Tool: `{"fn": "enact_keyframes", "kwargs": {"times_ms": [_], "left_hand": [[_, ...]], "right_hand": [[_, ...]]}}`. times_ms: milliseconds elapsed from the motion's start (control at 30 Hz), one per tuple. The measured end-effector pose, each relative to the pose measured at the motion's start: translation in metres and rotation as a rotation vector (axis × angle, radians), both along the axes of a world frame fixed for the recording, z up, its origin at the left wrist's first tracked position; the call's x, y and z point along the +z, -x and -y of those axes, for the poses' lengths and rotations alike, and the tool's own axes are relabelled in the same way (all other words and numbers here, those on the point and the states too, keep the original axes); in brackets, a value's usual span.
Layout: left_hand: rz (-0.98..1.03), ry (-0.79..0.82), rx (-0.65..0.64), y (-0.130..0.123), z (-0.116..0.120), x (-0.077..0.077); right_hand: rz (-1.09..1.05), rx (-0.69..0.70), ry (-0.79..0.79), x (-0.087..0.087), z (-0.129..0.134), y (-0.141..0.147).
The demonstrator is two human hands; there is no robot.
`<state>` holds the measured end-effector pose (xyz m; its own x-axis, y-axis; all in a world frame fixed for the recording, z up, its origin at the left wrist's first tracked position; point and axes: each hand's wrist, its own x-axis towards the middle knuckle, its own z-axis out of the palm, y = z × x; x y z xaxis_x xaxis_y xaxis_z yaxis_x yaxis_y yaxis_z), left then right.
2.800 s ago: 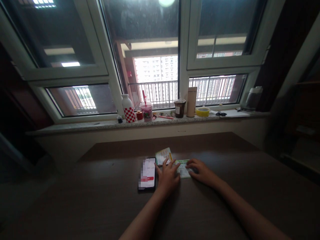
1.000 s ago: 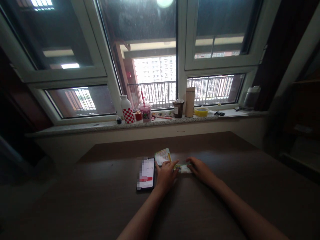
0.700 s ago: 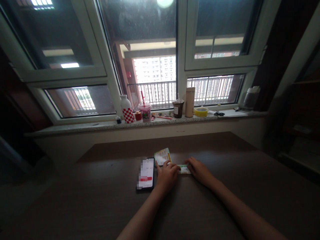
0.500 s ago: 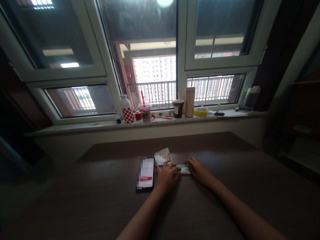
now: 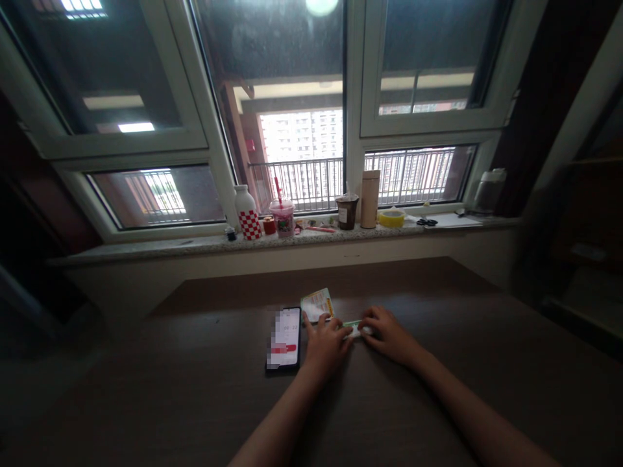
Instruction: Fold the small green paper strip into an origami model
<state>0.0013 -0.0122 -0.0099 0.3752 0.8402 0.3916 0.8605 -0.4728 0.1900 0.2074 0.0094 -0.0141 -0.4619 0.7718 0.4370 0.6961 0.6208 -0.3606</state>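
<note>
Dim room, daylight through a window point(image 5: 302, 39) at twelve o'clock. On its sill point(image 5: 204, 245), left to right: checkered bottle point(image 5: 250, 219), pink cup point(image 5: 283, 219), dark cup point(image 5: 347, 213), tan flask point(image 5: 370, 199), yellow tape roll point(image 5: 391, 219). Below, brown tabletop point(image 5: 219, 395).

Leftmost on it, a phone point(image 5: 287, 340), at nine o'clock from the person's left hand point(image 5: 325, 342) and just beside it. Second printed paper point(image 5: 316, 303) at about eleven o'clock from that hand.

Change noted: paper strip point(image 5: 354, 329) shows narrower than seconds ago, presumably folded; right hand point(image 5: 388, 335) has since moved its fingers inward over it. Reading: both ends now steadied.

Grip, left: fingers parted, tips on the strip's nine o'clock end, thumb well away. Grip, right: fingers curled, tips at the three o'clock end; pinching or merely pressing, cannot tell.
</note>
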Motion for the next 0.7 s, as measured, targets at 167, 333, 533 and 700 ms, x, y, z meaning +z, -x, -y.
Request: {"fn": "enact_keyframes", "kwargs": {"times_ms": [167, 333, 533, 700], "left_hand": [[-0.033, -0.019, -0.002, -0.0005, 0.0000, 0.0005], [-0.005, -0.021, -0.036, -0.0003, 0.0014, 0.0024], [0.104, 0.018, -0.103, -0.0005, 0.0032, 0.0055], [0.179, 0.072, -0.173, 0.0001, 0.0031, 0.0052]], "right_hand": [[0.055, -0.080, -0.007, 0.0014, -0.0014, 0.0006], [0.074, -0.147, 0.024, 0.0005, -0.0025, 0.0013], [0.048, -0.153, 0.084, -0.0011, -0.0011, 0.0021], [-0.004, -0.087, 0.194, -0.0056, -0.0046, 0.0010]]}}
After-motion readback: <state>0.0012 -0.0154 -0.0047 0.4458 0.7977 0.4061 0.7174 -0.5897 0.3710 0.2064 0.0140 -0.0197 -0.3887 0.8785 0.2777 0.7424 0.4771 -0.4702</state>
